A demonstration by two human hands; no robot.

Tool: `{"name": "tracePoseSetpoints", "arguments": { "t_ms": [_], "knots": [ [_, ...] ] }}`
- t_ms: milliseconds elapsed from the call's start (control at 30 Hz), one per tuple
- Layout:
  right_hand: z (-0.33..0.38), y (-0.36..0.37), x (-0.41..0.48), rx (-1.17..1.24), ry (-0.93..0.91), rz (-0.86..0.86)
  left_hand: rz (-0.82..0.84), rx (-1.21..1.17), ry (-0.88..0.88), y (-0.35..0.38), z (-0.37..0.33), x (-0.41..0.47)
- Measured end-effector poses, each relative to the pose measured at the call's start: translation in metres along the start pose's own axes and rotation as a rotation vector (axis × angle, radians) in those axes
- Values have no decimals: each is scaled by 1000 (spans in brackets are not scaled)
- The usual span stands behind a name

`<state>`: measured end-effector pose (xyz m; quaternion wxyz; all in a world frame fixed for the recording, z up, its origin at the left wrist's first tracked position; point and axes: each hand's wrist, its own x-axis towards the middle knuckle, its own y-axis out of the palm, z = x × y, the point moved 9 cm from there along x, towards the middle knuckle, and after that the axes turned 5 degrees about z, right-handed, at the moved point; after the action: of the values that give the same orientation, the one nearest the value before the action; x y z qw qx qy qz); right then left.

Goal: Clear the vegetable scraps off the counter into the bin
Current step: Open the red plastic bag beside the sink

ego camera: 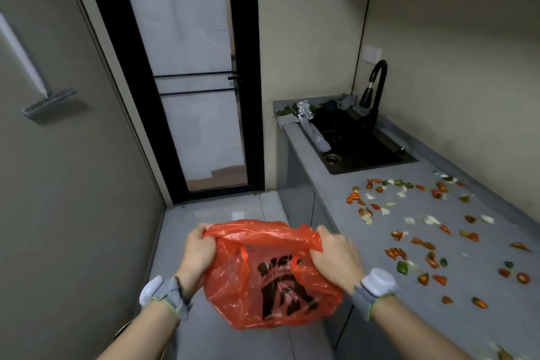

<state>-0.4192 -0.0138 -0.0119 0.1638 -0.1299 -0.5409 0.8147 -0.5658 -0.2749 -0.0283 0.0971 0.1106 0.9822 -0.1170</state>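
A thin red plastic bag (271, 280) with black print hangs in front of me over the floor, left of the counter edge. My left hand (198, 254) grips its left rim and my right hand (336, 254) grips its right rim, holding the mouth stretched between them. Several red, green and white vegetable scraps (423, 242) lie scattered over the grey counter (336, 202) to the right of the bag. No bin shows in this view.
A black sink (356, 143) with a black faucet (375, 90) sits at the counter's far end, with cloths, foil and greens around it. A glass door with a black frame (201, 82) stands ahead. A grey wall (73, 184) bounds the narrow floor on the left.
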Motion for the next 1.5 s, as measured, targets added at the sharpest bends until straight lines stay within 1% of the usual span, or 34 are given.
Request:
{"name": "tracePoseSetpoints", "arguments": {
  "t_ms": [100, 167, 233, 300, 367, 400, 433, 500, 567, 633, 667, 767, 833, 900, 933, 1033, 1133, 1200, 1267, 1333, 1367, 1433, 1500],
  "knots": [
    [-17, -4, 5, 36, 24, 30, 17, -35, 7, 25, -10, 13],
    [-37, -5, 13, 166, 77, 20, 54, 43, -5, 41, -9, 24],
    [-56, -3, 23, 408, 152, -2, 97, 218, 1, 46, -7, 32],
    [-75, 5, 37, 689, 244, 8, 155, 476, 5, 55, -5, 38],
    [-84, 10, 45, 873, 321, 35, 198, 755, 32, 64, -4, 44],
    [-87, 9, 49, 881, 327, 26, 210, 863, 43, 67, -2, 47],
    [-86, 6, 51, 832, 310, 8, 212, 934, 48, 66, 0, 47],
    [-85, -2, 58, 639, 252, -35, 233, 977, -10, 66, 9, 54],
    [-78, -3, 64, 386, 187, -32, 275, 928, -86, 69, 16, 63],
    [-69, 0, 70, 143, 145, 7, 322, 800, -130, 75, 18, 71],
    [-67, 0, 73, 65, 137, 16, 342, 724, -137, 79, 17, 76],
    [-70, -6, 89, -2, 199, 43, 430, 488, -116, 93, 12, 96],
    [-77, -10, 103, 6, 249, 57, 570, 409, -90, 106, 3, 108],
    [-82, -19, 119, 11, 301, 49, 758, 479, -40, 118, -14, 122],
    [-82, -25, 121, 7, 308, 45, 806, 522, -23, 119, -21, 124],
    [-79, -46, 149, -37, 346, 10, 921, 584, 129, 130, -67, 148],
    [-62, -60, 178, -6, 363, 19, 924, 463, 321, 146, -120, 171],
    [-45, -68, 204, 57, 335, 23, 970, 456, 410, 168, -135, 184],
    [-28, -74, 225, 138, 272, 35, 1053, 534, 388, 194, -130, 189],
    [-14, -78, 248, 223, 228, 51, 1167, 543, 369, 213, -121, 201],
    [-8, -80, 257, 270, 210, 70, 1190, 547, 368, 220, -117, 209],
    [-2, -84, 270, 386, 182, 134, 1154, 506, 310, 230, -105, 239],
    [-2, -84, 270, 621, 150, 227, 1089, 358, 190, 233, -97, 263]
  ]
}}
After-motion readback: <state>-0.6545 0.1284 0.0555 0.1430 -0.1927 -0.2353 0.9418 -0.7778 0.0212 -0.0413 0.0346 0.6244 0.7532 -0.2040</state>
